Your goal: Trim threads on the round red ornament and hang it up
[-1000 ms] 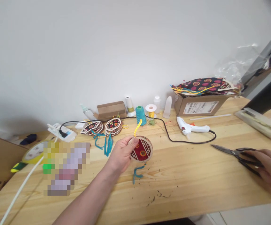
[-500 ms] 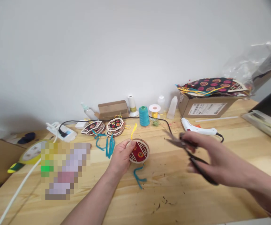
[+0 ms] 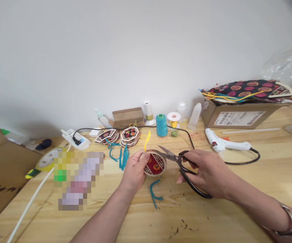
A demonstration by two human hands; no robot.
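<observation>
Between thumb and fingers, my left hand (image 3: 136, 168) grips a round red ornament (image 3: 155, 163) with a pale lattice rim. A yellow cord loop (image 3: 147, 141) rises from its top, and a teal tassel (image 3: 155, 194) hangs below. My right hand (image 3: 206, 172) is closed around the black handles of the scissors (image 3: 172, 157). Their blades are parted and lie at the upper right edge of the ornament. Whether they touch it cannot be made out.
Behind stand stacked ornaments (image 3: 130, 135), a teal thread spool (image 3: 161, 125), a yellow cord spool (image 3: 173, 118) and white bottles. At right are a cardboard box (image 3: 234, 114) and a white glue gun (image 3: 227, 143). A power strip (image 3: 79, 141) and white cable lie left.
My right hand has brought the scissors left, up to the ornament's edge. My left hand still holds the ornament. The whole view has shifted slightly.
</observation>
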